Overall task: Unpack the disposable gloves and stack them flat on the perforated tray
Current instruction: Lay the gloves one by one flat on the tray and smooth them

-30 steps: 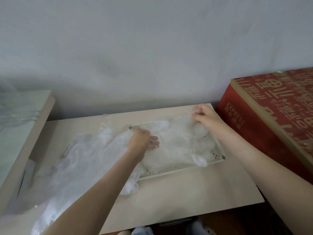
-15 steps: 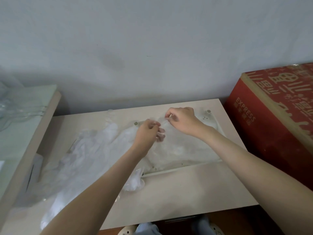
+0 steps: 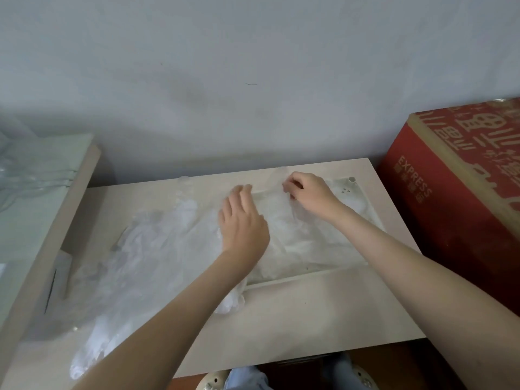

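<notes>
A cream perforated tray (image 3: 353,190) lies on the right half of the beige table (image 3: 323,311). Clear disposable gloves (image 3: 304,235) are spread over most of the tray. My right hand (image 3: 308,192) pinches the far edge of the top glove near the tray's back rim. My left hand (image 3: 243,223) lies flat, fingers straight, pressing the glove at the tray's left end. A loose heap of clear gloves and plastic wrapping (image 3: 135,266) covers the table's left half. One crumpled glove (image 3: 230,301) hangs off the tray's near left corner, under my left forearm.
A red cardboard box (image 3: 461,187) printed EXPRESS stands against the table's right side. A pale cabinet (image 3: 36,209) with clear plastic on top flanks the left. A grey wall (image 3: 253,80) rises behind the table. My feet show below the table's front edge.
My left hand has uncurled from a pinch to a flat press on the glove. My right hand shifted from the tray's far right corner to its back middle, still pinching plastic.
</notes>
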